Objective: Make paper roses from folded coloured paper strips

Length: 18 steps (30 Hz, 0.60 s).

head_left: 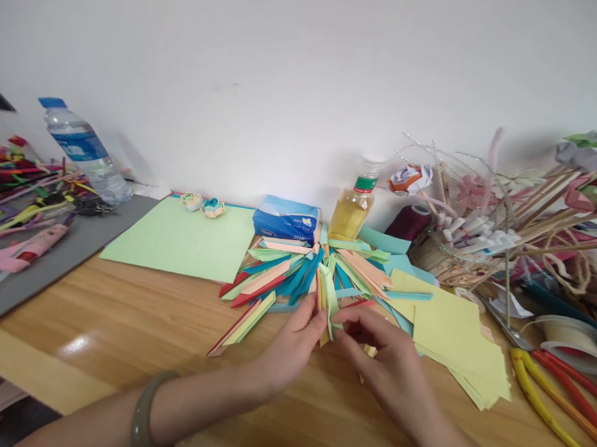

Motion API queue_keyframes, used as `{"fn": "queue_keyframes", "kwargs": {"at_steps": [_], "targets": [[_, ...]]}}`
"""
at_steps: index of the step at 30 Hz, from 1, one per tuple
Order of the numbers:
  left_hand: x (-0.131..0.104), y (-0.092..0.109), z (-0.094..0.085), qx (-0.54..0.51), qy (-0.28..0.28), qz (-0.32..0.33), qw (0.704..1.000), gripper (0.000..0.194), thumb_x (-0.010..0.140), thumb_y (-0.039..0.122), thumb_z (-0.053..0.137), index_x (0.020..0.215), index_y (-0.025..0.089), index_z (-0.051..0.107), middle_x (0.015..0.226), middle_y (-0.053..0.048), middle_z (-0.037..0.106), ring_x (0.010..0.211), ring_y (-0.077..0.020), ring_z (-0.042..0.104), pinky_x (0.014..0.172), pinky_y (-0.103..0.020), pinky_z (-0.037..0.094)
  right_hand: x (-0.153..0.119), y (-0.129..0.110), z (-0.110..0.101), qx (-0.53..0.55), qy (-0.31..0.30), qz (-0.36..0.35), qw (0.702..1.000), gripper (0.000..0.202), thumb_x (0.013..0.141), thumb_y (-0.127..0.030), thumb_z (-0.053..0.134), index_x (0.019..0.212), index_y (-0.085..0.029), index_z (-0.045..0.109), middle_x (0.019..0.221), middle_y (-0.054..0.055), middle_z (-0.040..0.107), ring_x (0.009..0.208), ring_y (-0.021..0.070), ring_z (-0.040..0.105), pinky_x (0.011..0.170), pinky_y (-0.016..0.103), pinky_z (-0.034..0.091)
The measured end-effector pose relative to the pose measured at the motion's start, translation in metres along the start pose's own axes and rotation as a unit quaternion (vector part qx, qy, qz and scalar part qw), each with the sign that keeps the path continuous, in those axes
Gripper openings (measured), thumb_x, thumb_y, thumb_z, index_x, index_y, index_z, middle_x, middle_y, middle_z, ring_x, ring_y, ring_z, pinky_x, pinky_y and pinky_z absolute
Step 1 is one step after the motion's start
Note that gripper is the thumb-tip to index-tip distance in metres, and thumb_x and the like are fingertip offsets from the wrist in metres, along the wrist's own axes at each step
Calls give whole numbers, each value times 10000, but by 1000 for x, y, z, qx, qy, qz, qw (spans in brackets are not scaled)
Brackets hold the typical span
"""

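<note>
Upright between my hands is a small bundle of folded paper strips [327, 297], pale green in front with yellow and red edges beside it. My left hand [297, 337] pinches the bundle from the left; a bangle circles that wrist. On the other side, my right hand [379, 344] has its thumb and forefinger closed on the lower end of the pale green strip. Behind the hands lies a fanned pile of folded strips [271, 269] in red, teal, peach and green. A few more folded strips [243, 324] lie left of my left hand.
A green sheet [187, 238], tissue pack [286, 219] and glue bottle [352, 209] stand or lie behind. Yellow papers [453, 332], scissors [522, 355] and a holder [457, 258] of sticks are at right. Further left are a water bottle [85, 149] and glue gun [27, 249].
</note>
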<state>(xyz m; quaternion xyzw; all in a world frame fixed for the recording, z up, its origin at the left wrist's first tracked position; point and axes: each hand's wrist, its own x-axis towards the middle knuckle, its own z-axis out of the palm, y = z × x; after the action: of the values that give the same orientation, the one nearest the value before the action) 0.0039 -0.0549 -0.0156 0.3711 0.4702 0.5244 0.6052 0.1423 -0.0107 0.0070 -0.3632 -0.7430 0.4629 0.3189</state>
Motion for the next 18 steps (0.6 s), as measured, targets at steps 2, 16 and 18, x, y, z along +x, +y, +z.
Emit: {"fn": "queue_keyframes", "kwargs": {"at_steps": [2,16,18], "targets": [[0,-2,-1,-12,-8,0,1000,434,865,422,457,1278,290,436,1301,-34,492,1213,-198,413,1016,-348,304,-2,-2,-2,-51,4,-12,999,103,817,-238,527,807,-203,624,710,2,613,618,129,562,586,241,474],[-3,11,10,-260,-53,-84,960,366,764,342,641,1106,237,565,1202,-52,565,1039,-161,541,834,-271,417,-6,8,3,-66,8,-57,996,151,848,-249,508,927,-203,628,775,23,658,630,136,613,572,231,507],[-3,10,9,-259,-55,-83,961,357,787,343,616,1126,247,559,1209,-46,560,1024,-146,538,812,-251,415,-7,9,2,-114,14,-77,990,158,848,-242,513,954,-205,624,785,30,657,633,141,603,599,250,503]]}}
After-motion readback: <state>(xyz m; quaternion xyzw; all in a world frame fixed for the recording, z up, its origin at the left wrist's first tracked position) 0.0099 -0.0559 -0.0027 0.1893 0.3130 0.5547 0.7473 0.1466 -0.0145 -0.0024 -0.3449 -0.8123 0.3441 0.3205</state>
